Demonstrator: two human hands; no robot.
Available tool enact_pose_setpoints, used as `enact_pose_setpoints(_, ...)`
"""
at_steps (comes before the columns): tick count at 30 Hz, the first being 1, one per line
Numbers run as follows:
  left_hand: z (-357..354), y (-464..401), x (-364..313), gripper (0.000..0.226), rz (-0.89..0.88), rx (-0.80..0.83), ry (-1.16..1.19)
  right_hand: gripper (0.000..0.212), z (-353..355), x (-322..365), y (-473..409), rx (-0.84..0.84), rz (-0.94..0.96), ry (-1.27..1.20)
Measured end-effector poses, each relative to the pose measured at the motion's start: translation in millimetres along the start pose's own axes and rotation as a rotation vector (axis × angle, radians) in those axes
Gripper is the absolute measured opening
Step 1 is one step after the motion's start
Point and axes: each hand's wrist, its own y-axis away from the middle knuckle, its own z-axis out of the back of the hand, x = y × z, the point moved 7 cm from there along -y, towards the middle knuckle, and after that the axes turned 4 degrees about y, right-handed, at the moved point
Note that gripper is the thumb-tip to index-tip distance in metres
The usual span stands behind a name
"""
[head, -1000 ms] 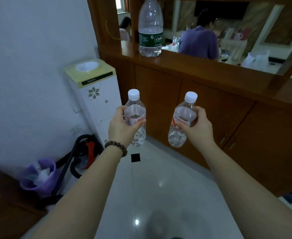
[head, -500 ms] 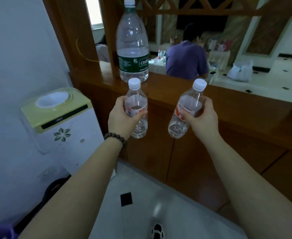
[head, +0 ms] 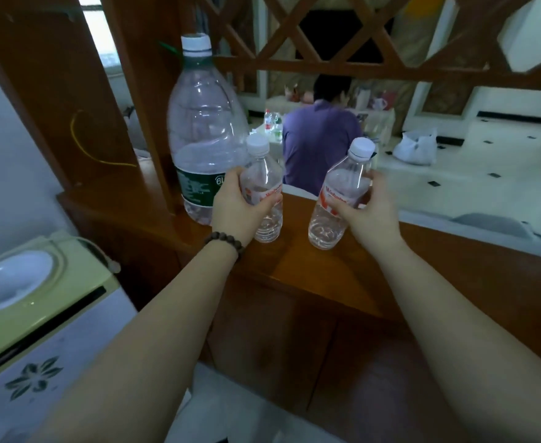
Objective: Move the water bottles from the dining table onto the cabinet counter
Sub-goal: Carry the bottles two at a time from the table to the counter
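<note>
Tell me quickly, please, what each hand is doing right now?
Left hand: closed around a small water bottle.
Right hand: closed around the other small bottle.

This is a lived-in home, at the divide between an entry area and a dining room. A glossy reddish-brown wooden cabinet counter with cupboard doors below carries a diamond-pattern wooden lattice screen above. To the side stands a white and pale green water dispenser with a flower print. A big clear plastic water jug with a dark green label sits on the counter. Beyond the opening, a person in a purple shirt sits at a cluttered table, on a white tiled floor with small black squares.
</note>
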Motion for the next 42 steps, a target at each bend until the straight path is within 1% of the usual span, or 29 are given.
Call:
enact_pose_setpoints(7, -43, -60, 37, 0.068, 0.018, 0.094, -0.048, 0.071, -40, -8, -50, 0.019, -0.009, 0.094)
enact_pose_setpoints(10, -56, -74, 49, 0.073, 0.041, 0.130, -0.052, 0.075, -54, -12, -63, 0.048, -0.035, 0.116)
enact_pose_setpoints(14, -68, -82, 58, 0.074, 0.061, 0.152, -0.054, 0.083, -63, -17, -73, 0.037, -0.065, 0.168)
enact_pose_setpoints(18, -72, -88, 64, 0.075, 0.044, 0.151, -0.074, 0.083, -65, -21, -78, 0.011, -0.065, 0.226)
enact_pose_setpoints(22, -76, -89, 71, 0.070, 0.052, 0.182, -0.084, 0.090, -64, -26, -78, -0.005, -0.101, 0.193)
enact_pose_setpoints(27, -78, -83, 71, 0.069, 0.047, 0.240, -0.094, 0.086, -67, -28, -76, 0.034, -0.104, 0.208)
enact_pose_setpoints(30, -76, -76, 67, 0.066, 0.026, 0.261, -0.159, 0.086, -70, -31, -67, 0.074, -0.097, 0.208)
enact_pose_setpoints(33, -70, -63, 62, 0.066, -0.028, 0.269, -0.285, 0.086, -71, -39, -52, 0.129, -0.122, 0.248)
enact_pose_setpoints(37, -62, -36, 57, 0.076, -0.111, 0.283, -0.483, 0.083, -64, -43, -26, 0.136, -0.068, 0.409)
enact_pose_setpoints(39, -58, -20, 55, 0.080, -0.121, 0.276, -0.580, 0.082, -59, -43, -12, 0.133, -0.043, 0.483)
enact_pose_setpoints(42, -61, 2, 54, 0.081, -0.122, 0.319, -0.602, 0.078, -48, -44, 8, 0.132, -0.044, 0.548)
